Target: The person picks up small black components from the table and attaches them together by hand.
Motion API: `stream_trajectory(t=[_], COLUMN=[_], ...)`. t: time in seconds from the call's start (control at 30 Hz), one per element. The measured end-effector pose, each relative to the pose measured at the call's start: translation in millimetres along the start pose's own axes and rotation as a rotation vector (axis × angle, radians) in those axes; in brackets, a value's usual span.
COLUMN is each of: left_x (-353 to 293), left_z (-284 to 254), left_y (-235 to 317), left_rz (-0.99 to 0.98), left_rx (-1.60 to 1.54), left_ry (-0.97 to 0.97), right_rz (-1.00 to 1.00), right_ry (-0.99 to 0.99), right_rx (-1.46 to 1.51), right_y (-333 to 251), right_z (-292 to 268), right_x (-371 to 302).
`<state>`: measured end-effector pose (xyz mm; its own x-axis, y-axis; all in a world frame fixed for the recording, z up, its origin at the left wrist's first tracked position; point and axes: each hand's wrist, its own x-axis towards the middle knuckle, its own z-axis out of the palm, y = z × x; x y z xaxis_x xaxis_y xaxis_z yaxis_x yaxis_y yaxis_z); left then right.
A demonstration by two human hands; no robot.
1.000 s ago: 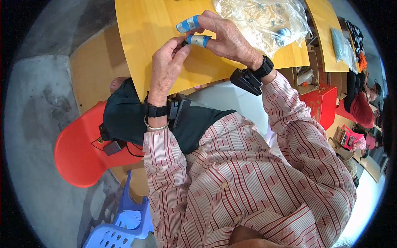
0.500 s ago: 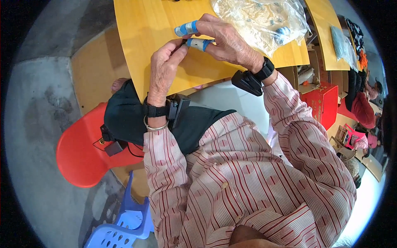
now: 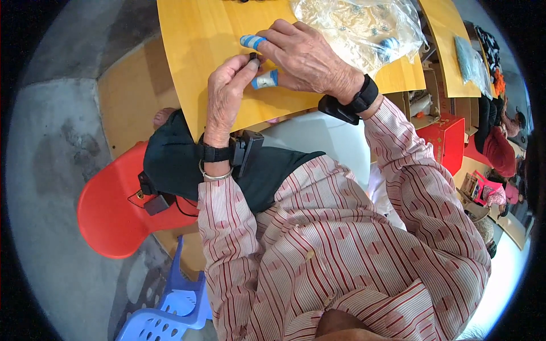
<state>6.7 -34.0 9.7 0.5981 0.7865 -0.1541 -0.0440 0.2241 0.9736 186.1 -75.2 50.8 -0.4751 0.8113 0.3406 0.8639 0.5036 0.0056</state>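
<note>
My left hand [image 3: 224, 88] pinches a small black piece [image 3: 253, 56] between thumb and fingertips, above the yellow wooden table [image 3: 199, 62]. The piece is too small to tell its kind. Just to the right of it is my right hand [image 3: 310, 59], its index finger and thumb wrapped in blue and white tape. Those two fingers stand apart around the space beside the black piece, and nothing shows between them. Black straps with dark boxes sit on both wrists, and a bangle lies on the left one.
A clear plastic bag [image 3: 364, 28] with small dark things lies beyond my right hand. Red chair [image 3: 108, 204] and blue plastic chair [image 3: 165, 318] stand at the left. A red box [image 3: 446, 145] is under the table at the right. People sit farther off at the right edge.
My right hand has turned over, back upward, and its taped thumb has moved down and away from the index finger. The black piece shows more clearly in my left hand, which barely moved.
</note>
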Motion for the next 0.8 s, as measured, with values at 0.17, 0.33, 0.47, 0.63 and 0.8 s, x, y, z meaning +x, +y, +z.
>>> stream_trajectory(t=[0.17, 0.33, 0.47, 0.63, 0.8], left_x=[-1.1, -2.9, -4.0, -3.5, -3.7], left_z=[4.5, 3.4, 1.8, 1.6, 2.8], left_y=[1.9, 8.8, 7.3, 6.8, 6.5], left_rz=[0.011, 0.04, 0.042, 0.067, 0.07], left_rx=[-0.061, 0.072, 0.071, 0.094, 0.06], left_ry=[0.021, -0.007, -0.015, -0.036, -0.029], right_rz=[0.011, 0.0, 0.003, 0.005, 0.021], right_ry=[0.03, 0.018, -0.006, 0.018, 0.01], right_rx=[-0.069, -0.115, -0.078, 0.081, 0.068], right_y=[-5.0, -7.0, -7.5, -4.9, -5.3], right_z=[4.5, 7.6, 8.4, 5.6, 10.6], right_x=[5.6, 4.6, 4.7, 0.5, -0.5])
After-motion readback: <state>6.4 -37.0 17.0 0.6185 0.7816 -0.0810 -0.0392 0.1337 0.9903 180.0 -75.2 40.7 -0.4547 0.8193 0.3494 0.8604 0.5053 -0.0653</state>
